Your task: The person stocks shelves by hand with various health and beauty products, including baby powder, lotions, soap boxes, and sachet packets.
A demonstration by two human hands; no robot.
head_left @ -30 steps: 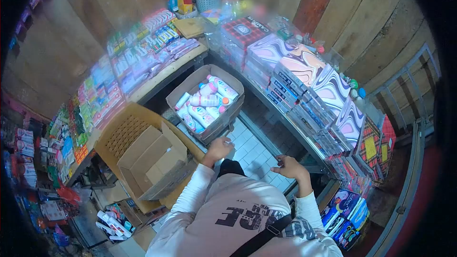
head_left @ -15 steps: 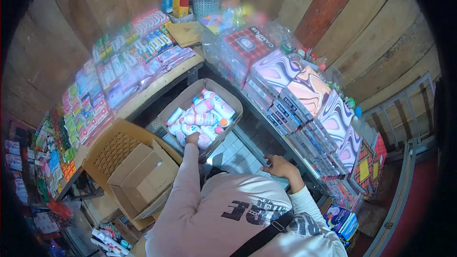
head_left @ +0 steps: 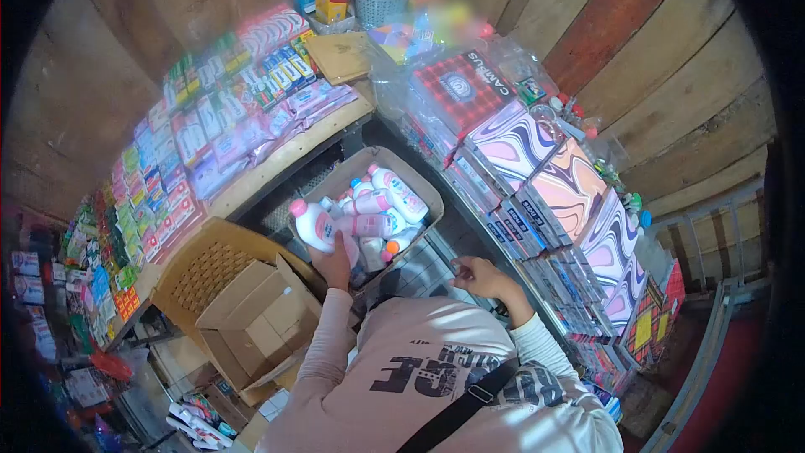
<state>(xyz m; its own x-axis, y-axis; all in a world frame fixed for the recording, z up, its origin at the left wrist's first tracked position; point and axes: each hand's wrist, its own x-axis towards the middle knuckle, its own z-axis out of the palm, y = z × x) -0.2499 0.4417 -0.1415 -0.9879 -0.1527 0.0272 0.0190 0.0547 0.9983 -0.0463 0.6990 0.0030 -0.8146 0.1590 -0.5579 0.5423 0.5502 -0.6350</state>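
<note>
"Bottle: where is it held?"

"Over the box's left edge, tilted, wrapped by the fingers of the left hand. By the right hand, nothing is seen held; its fingers are narrowly parted."

"What could be spoiled?"

"If gripped too low, it could be dropped; if swung, the other bottles could be knocked."

"And counted?"

"One bottle held, two boxes, the second set on one chair. The others overlap; no sure number can be given."
</note>
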